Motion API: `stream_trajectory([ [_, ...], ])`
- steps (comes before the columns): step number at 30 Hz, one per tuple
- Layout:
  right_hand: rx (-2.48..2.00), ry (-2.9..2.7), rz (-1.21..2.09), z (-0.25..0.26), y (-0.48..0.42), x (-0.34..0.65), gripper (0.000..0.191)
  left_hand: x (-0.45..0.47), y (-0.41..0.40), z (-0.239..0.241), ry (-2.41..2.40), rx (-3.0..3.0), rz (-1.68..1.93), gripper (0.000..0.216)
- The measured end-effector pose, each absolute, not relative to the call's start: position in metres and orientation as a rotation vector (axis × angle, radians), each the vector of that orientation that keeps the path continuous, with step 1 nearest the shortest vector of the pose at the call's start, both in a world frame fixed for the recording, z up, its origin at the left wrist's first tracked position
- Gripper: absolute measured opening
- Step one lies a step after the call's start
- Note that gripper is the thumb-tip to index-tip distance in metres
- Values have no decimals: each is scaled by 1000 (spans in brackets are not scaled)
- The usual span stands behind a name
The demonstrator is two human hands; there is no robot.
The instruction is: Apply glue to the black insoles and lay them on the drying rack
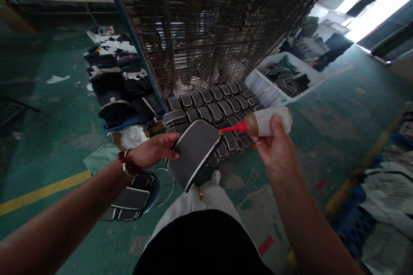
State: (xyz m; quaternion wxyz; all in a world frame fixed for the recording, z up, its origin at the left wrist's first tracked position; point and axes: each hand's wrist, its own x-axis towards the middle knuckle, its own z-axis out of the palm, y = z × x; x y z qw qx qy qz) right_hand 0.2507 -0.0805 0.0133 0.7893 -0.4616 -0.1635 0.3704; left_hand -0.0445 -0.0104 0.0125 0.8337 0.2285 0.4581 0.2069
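Note:
My left hand [154,151] is closed on the edge of a dark grey flat piece with a pale rim [193,152], held tilted in front of me. My right hand [276,148] grips a squeeze bottle [267,122] with a white body and brownish shoulder. Its red nozzle [232,128] points left and touches the piece's upper right edge. My left wrist wears a red bead bracelet and a metal bangle [125,161].
Rows of similar dark pieces [213,109] lie on the green floor under a tall wire rack [209,21]. A white crate [274,81] holds more at the right. Stacks of dark material [116,77] stand left. A round stool [135,197] bears several pieces. Pale stacks [387,206] sit far right.

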Motion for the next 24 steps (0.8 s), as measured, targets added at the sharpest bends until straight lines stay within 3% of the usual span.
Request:
stream_trajectory([
  [10, -1013, -330, 881, 9, -96, 245, 40, -45, -15, 11, 966, 383, 494, 66],
  [19, -991, -351, 792, 9, -101, 246, 38, -48, -14, -2, 663, 748, 420, 36],
  [24, -1000, -343, 817, 9, -107, 241, 39, -48, -14, -6, 610, 844, 411, 34],
])
